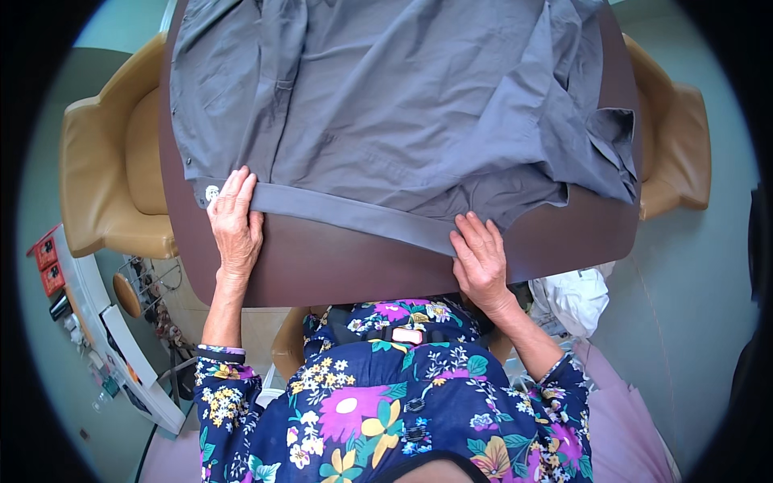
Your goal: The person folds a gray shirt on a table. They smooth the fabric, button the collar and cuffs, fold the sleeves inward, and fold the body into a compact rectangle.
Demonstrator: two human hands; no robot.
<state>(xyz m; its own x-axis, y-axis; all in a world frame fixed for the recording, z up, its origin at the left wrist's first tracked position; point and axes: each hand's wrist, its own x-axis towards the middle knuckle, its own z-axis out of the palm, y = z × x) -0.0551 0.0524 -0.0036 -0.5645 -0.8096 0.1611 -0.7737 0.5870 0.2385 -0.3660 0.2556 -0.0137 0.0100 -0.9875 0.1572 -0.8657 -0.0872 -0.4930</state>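
Note:
A grey jacket-like garment (pixel 386 108) lies spread and wrinkled over a brown tabletop (pixel 362 271). Small dark fasteners line its left edge, and a flat band (pixel 344 211) runs along the edge nearest me. My left hand (pixel 234 223) rests flat on the band's left end, fingers close together, beside a white mark (pixel 211 193). At the band's right end, my right hand (pixel 480 259) lies palm down with its fingertips on the cloth. Part of the band is hidden under each hand. A folded, cuff-like part (pixel 619 136) sticks out at the garment's right side.
Tan armchairs stand left (pixel 102 163) and right (pixel 679 151) of the table. A white shelf unit (pixel 145 368) holding small items is at lower left. White plastic bags (pixel 574 299) sit below the table's right corner, near pink fabric (pixel 622 416).

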